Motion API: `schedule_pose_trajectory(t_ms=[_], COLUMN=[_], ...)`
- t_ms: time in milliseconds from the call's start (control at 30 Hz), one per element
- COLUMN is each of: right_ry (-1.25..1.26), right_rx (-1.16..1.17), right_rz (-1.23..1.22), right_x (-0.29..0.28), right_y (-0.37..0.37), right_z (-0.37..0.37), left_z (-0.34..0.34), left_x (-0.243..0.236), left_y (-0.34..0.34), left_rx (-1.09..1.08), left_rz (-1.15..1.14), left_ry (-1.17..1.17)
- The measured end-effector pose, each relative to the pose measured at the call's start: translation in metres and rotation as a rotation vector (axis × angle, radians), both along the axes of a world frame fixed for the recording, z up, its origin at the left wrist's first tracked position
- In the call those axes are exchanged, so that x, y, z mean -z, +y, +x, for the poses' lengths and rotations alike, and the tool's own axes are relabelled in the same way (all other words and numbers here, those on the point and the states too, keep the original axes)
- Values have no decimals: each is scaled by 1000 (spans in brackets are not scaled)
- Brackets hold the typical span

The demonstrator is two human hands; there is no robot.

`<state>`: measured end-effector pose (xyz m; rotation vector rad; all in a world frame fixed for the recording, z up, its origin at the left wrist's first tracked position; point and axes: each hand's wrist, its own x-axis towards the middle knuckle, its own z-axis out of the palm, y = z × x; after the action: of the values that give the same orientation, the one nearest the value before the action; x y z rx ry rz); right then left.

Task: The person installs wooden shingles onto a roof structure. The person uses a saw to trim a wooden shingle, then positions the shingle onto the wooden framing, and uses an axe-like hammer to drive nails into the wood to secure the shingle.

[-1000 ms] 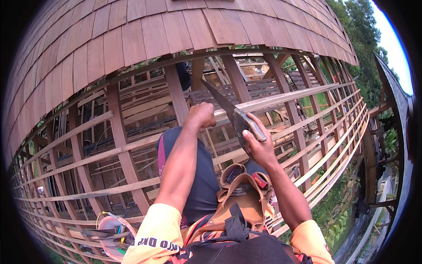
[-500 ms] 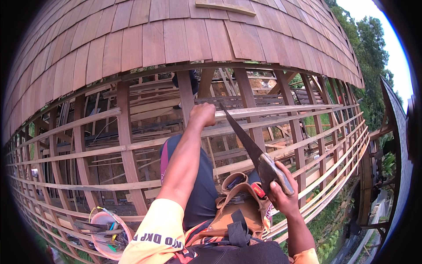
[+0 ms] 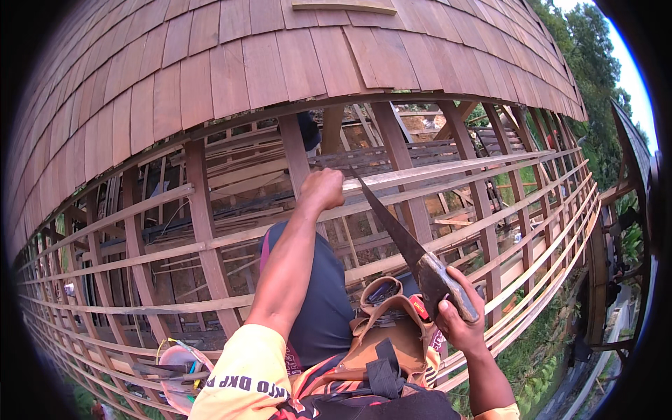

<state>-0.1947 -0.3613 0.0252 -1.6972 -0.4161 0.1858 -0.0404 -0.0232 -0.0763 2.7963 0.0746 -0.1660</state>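
Note:
My right hand [image 3: 462, 315] is wrapped round the worn wooden handle of a handsaw [image 3: 392, 227]. Its dark blade slants up and to the left, and the tip reaches across a pale wooden batten [image 3: 448, 172] close to that batten's left end. Just left of the blade, my left hand [image 3: 323, 189] is closed in a fist around the batten's end; the fingers' undersides are hidden. The batten runs off to the right over upright brown rafters [image 3: 402, 168]. Below the hands, a brown leather tool pouch [image 3: 392, 325] sits at my waist.
Reddish wooden shingles [image 3: 266, 66] cover the roof above, with a loose wood strip [image 3: 343, 7] on them. Several battens cross the rafters, with open gaps between. A pink bucket of tools [image 3: 183, 374] is at lower left. Lumber lies below, and a person's dark clothing [image 3: 308, 131] shows through a gap.
The view has tilted slightly, shifting the roof frame in the picture. The saw handle sits a little lower and further right; both hands keep their grips.

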Motion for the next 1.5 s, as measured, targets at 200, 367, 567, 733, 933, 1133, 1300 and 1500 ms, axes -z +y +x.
schedule_pose_trajectory(t_ms=[200,367,567,733,933,1133,1300,1500], right_ry=[69,18,-82,58,115,-1,-93,26], right_rx=[30,-46,69,-39,120,23,39,118], right_rz=[-58,-5,-120,-65,-115,-255,-304,-266], right_x=[83,13,68,29,47,64,51,116], right_y=[111,16,94,49,48,39,-36,43], right_z=[108,-6,98,30,75,40,39,99], left_z=[-11,4,-2,6,2,5,26,15], left_x=[14,16,28,23,9,41,49,62], left_y=[-7,32,-22,19,-57,-17,-33,-28], left_rx=[-28,-75,31,-76,96,-66,-17,0], left_rz=[-26,-6,-3,27,-51,-106,-19,-55], left_ry=[-7,31,44,-5,-13,-150,-204,-89])
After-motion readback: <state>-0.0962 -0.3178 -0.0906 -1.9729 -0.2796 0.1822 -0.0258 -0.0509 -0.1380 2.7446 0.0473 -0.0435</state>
